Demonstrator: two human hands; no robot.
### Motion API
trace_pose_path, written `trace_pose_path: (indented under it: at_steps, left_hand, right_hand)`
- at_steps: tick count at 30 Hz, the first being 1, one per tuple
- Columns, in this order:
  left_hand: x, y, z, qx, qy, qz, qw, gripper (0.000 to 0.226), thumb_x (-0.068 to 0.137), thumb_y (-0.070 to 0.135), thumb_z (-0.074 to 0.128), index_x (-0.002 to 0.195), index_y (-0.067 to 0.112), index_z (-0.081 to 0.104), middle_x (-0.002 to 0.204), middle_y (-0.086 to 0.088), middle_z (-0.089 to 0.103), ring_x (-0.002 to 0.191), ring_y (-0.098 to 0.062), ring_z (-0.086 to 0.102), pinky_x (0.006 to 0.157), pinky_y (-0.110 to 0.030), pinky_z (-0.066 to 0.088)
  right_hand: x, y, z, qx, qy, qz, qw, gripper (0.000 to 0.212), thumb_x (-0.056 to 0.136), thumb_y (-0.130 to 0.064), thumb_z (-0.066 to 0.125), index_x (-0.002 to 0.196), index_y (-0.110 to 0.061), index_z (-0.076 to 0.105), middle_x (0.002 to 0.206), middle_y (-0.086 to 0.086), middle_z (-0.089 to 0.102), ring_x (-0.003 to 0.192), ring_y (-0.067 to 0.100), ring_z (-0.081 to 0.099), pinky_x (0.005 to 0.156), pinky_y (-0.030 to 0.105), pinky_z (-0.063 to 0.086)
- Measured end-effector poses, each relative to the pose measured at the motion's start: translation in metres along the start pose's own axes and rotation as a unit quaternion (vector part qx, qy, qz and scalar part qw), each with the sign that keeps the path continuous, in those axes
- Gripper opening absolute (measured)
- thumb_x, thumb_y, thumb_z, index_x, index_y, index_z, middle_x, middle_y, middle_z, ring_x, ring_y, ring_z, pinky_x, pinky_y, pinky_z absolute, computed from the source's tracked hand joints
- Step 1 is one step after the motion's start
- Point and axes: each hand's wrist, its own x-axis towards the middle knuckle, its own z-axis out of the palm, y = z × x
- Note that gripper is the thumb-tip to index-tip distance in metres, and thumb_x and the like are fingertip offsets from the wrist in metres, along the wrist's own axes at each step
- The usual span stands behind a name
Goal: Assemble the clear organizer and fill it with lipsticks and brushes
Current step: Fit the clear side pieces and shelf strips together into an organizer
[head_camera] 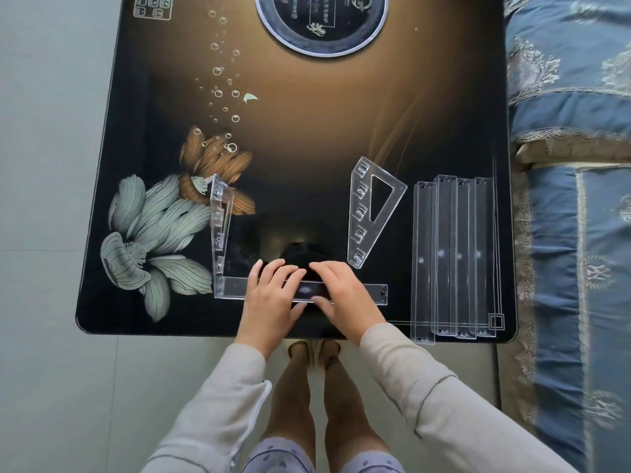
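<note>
1. We stand at a glossy dark table (307,148) printed with flowers, on pale floor tiles, beside blue patterned fabric (573,165).
2. Our left hand (269,298) and right hand (341,295) both pinch a clear acrylic strip (372,294) near the front edge; its left end meets an upright side panel (220,230).
3. A second triangular panel (370,209) lies flat; four clear strips (454,257) lie right.

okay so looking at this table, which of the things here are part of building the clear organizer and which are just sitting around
Part of the job:
- clear strip under both hands
- upright side panel joined to the strip's left end
- flat side panel
- four spare clear strips

Just there:
- round cooktop set in the table
- blue bedding
</note>
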Motion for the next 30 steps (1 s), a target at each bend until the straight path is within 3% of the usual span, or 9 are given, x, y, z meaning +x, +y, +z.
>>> trace_pose_path:
  at_steps: [3,5,8,10,12,18,23,27,30]
  left_hand:
    - [0.008,0.003,0.004,0.005,-0.004,0.042,0.999,0.062,0.042,0.034,0.090,0.099,0.016,0.071,0.091,0.001,0.073,0.091,-0.022,0.070,0.089,-0.049,0.050]
    - [0.014,0.008,0.005,0.004,-0.004,0.079,0.997,0.064,0.040,0.038,0.089,0.098,0.017,0.071,0.089,0.003,0.073,0.088,-0.019,0.070,0.088,-0.045,0.052]
    - [0.021,0.020,0.007,0.009,-0.008,0.115,0.993,0.065,0.037,0.041,0.089,0.096,0.018,0.072,0.085,0.004,0.073,0.083,-0.016,0.070,0.084,-0.040,0.055]
    - [0.024,0.028,0.009,0.011,-0.015,0.119,0.993,0.065,0.035,0.041,0.089,0.094,0.018,0.073,0.082,0.005,0.073,0.079,-0.016,0.070,0.082,-0.038,0.056]
    - [0.027,0.036,0.012,0.008,-0.023,0.116,0.993,0.064,0.035,0.040,0.089,0.092,0.018,0.073,0.079,0.005,0.073,0.076,-0.016,0.070,0.080,-0.035,0.056]
    - [0.029,0.054,0.018,-0.006,-0.023,0.106,0.994,0.051,0.036,0.028,0.089,0.083,0.018,0.073,0.071,0.005,0.071,0.065,-0.016,0.067,0.066,-0.022,0.055]
    - [0.026,0.057,0.016,-0.040,-0.009,0.085,0.996,0.047,0.044,0.019,0.089,0.088,0.012,0.073,0.075,-0.001,0.072,0.068,-0.020,0.068,0.062,-0.026,0.055]
    - [0.023,0.058,0.012,-0.058,0.011,0.075,0.995,0.044,0.052,0.015,0.087,0.093,0.009,0.072,0.081,-0.004,0.073,0.074,-0.021,0.069,0.065,-0.028,0.056]
    - [0.022,0.061,0.010,-0.060,0.017,0.070,0.996,0.045,0.052,0.012,0.086,0.094,0.007,0.072,0.084,-0.005,0.073,0.076,-0.021,0.069,0.067,-0.028,0.057]
  right_hand:
    - [0.001,0.014,-0.022,0.057,0.171,0.105,0.978,0.024,0.084,-0.004,0.059,0.107,0.000,0.062,0.105,0.015,0.064,0.097,0.026,0.060,0.092,0.027,0.044]
    - [0.013,0.023,-0.037,0.098,0.231,0.212,0.945,0.016,0.085,-0.003,0.056,0.100,0.000,0.061,0.099,0.015,0.060,0.082,0.021,0.056,0.086,0.036,0.048]
    - [0.043,0.029,-0.047,0.065,0.201,0.288,0.934,0.038,0.083,-0.020,0.063,0.115,-0.003,0.052,0.114,0.014,0.051,0.093,0.025,0.056,0.088,0.036,0.046]
    - [0.060,0.027,-0.046,0.027,0.170,0.296,0.939,0.065,0.078,-0.032,0.069,0.128,-0.003,0.040,0.124,0.013,0.044,0.109,0.029,0.054,0.090,0.037,0.045]
    - [0.071,0.025,-0.041,-0.013,0.149,0.298,0.943,0.072,0.077,-0.037,0.070,0.130,-0.003,0.035,0.128,0.013,0.040,0.114,0.030,0.052,0.089,0.038,0.047]
    - [0.066,0.040,-0.048,0.003,0.117,0.305,0.945,0.037,0.079,-0.018,0.063,0.109,-0.004,0.047,0.116,0.012,0.048,0.102,0.030,0.053,0.081,0.035,0.043]
    - [0.044,0.060,-0.080,0.186,0.126,0.269,0.936,0.021,0.078,-0.008,0.059,0.098,-0.008,0.063,0.088,0.000,0.057,0.076,0.012,0.052,0.066,0.010,0.040]
    - [0.025,0.079,-0.097,0.340,0.098,0.306,0.884,0.024,0.086,0.000,0.048,0.076,-0.019,0.058,0.081,-0.001,0.063,0.080,0.014,0.060,0.062,0.018,0.049]
    - [0.014,0.082,-0.099,0.392,0.088,0.306,0.863,0.023,0.089,0.004,0.043,0.085,-0.013,0.058,0.084,0.003,0.064,0.077,0.014,0.064,0.057,0.020,0.057]
